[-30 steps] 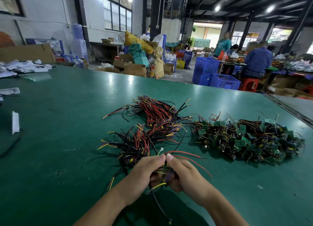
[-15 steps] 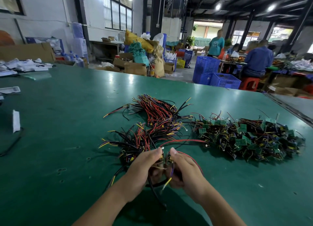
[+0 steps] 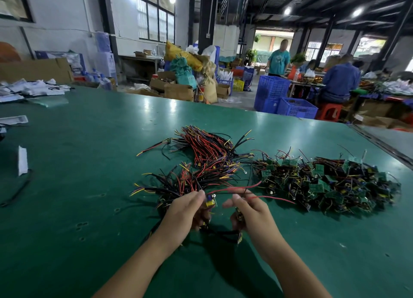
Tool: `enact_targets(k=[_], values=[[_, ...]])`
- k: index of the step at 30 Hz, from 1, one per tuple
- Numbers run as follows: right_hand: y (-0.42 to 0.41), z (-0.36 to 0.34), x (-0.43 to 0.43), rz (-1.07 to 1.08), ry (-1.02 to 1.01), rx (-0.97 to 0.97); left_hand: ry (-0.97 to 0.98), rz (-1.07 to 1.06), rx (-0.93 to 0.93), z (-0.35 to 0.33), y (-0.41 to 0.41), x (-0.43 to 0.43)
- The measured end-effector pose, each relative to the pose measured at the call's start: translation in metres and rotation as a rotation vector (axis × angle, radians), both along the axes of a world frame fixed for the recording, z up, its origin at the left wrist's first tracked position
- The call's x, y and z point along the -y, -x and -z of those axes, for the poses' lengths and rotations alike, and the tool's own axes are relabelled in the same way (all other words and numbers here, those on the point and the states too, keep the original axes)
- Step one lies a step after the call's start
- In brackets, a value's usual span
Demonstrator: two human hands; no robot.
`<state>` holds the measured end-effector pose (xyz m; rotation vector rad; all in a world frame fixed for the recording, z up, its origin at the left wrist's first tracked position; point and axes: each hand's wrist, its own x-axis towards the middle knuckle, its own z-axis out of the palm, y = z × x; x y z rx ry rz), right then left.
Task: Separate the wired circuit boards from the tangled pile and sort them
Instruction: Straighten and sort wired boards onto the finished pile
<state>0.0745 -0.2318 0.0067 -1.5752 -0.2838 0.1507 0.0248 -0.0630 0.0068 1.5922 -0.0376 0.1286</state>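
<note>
**Two wired boards in hand, piles behind**

Left hand (image 3: 185,210) grips a small wired board (image 3: 210,202), yellow and blue parts showing, fingers curled round it. Right hand (image 3: 251,210) is closed on a second board (image 3: 238,215), mostly hidden in the fingers. The right thumb and forefinger pinch red wires (image 3: 237,188) that run up and right from the hands. The hands are apart with a small gap. Dark leads hang below both hands; what they join to can't be told.

Just beyond the left hand lies a fanned wire bundle (image 3: 183,181), black, red and yellow. A second wire bundle (image 3: 207,148) lies further back. To the right is the tangled pile (image 3: 330,181), green boards mixed with wires, touching the bundles at its left end.

All of it sits on the green table (image 3: 67,163). A white paper scrap (image 3: 22,160) is far left. Blue crates (image 3: 290,105) stand past the table's far edge, with a person in a teal shirt (image 3: 279,60) behind them.
</note>
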Motion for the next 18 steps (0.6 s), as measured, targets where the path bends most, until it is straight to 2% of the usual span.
enact_targets(k=[3,5,9,12,13,15,17,18], values=[[-0.004,0.000,0.005,0.029,0.062,-0.031,0.072,0.035,0.018,0.002,-0.001,-0.006],[-0.005,0.001,0.006,0.024,0.009,-0.064,0.147,0.016,0.041,0.002,-0.002,-0.010],[-0.015,0.002,0.015,0.099,-0.258,-0.173,0.475,-0.049,0.007,-0.003,-0.006,-0.016],[-0.022,0.000,0.019,0.085,-0.266,-0.241,0.682,-0.014,-0.085,-0.005,-0.008,-0.021],[-0.024,0.002,0.021,0.072,-0.151,-0.219,0.722,0.000,-0.120,-0.005,-0.008,-0.023],[-0.024,0.004,0.027,0.025,0.263,-0.062,0.763,0.017,-0.180,-0.006,-0.007,-0.027],[-0.020,0.005,0.036,-0.165,0.589,0.067,0.785,0.012,-0.206,-0.005,-0.007,-0.030],[-0.019,0.003,0.041,-0.270,0.685,0.073,0.802,0.002,-0.209,-0.005,-0.008,-0.032]])
